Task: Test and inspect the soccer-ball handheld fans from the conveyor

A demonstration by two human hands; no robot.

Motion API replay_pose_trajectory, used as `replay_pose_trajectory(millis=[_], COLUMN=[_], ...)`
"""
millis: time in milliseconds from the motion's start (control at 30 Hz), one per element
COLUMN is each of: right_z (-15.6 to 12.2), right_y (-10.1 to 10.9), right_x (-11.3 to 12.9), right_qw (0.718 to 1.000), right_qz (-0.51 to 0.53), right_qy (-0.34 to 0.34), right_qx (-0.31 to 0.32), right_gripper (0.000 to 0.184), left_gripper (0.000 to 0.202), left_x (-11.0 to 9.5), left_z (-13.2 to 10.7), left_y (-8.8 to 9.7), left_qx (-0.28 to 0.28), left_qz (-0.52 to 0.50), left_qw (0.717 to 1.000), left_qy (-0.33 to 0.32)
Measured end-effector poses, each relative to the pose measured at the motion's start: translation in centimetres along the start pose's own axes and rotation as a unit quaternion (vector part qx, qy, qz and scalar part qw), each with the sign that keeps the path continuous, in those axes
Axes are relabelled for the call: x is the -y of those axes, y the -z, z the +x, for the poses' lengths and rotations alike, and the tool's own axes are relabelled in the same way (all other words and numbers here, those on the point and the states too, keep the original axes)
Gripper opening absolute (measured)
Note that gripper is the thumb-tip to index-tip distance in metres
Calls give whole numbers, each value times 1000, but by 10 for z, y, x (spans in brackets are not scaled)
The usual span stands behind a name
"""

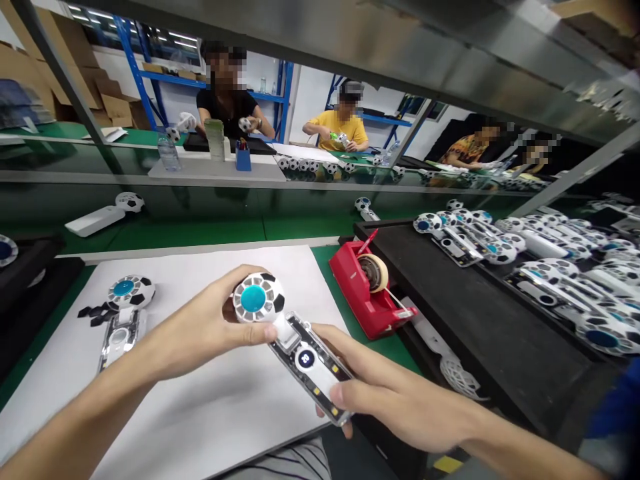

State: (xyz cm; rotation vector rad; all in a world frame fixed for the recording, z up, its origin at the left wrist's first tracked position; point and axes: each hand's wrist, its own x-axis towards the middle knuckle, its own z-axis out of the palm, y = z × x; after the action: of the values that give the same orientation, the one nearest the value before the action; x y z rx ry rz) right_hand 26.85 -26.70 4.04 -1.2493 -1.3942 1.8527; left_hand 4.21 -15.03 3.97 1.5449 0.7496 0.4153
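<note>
Both my hands hold one soccer-ball handheld fan above the white sheet. Its round black-and-white head has a teal centre, and a small round display is lit on the clear-cased handle. My left hand wraps the head from the left, thumb along the neck. My right hand grips the lower handle, thumb on its front face. Left of my left forearm, a second fan lies on the sheet, partly hidden by the arm. Small black pieces lie beside its head.
A red tape dispenser stands right of the white sheet. Black trays with many similar fans fill the right side. A white fan lies at the back left. Several people sit across the bench, beyond a metal shelf frame.
</note>
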Motion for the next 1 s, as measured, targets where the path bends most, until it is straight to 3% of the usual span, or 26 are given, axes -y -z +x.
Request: replay_pose_trajectory(millis=[233,467,733,1000], right_z=[7,25,49,71], right_y=[-13,-28,-31,-31], right_x=[-13,-22,-11,1], right_qw=[998,984,976,972], right_qz=[28,78,103,105], right_qy=[47,103,152,177], right_qx=[-42,-124,-118,-111], right_gripper=[59,39,38,37], left_gripper=[49,53,54,58], left_x=[-11,-18,-31,-31], left_z=[6,9,17,23], left_y=[0,3,22,51], left_qx=[-37,-85,-99,-100], left_qz=[-32,-8,33,53], left_qw=[999,994,991,988], left_qy=[-23,-65,-86,-103])
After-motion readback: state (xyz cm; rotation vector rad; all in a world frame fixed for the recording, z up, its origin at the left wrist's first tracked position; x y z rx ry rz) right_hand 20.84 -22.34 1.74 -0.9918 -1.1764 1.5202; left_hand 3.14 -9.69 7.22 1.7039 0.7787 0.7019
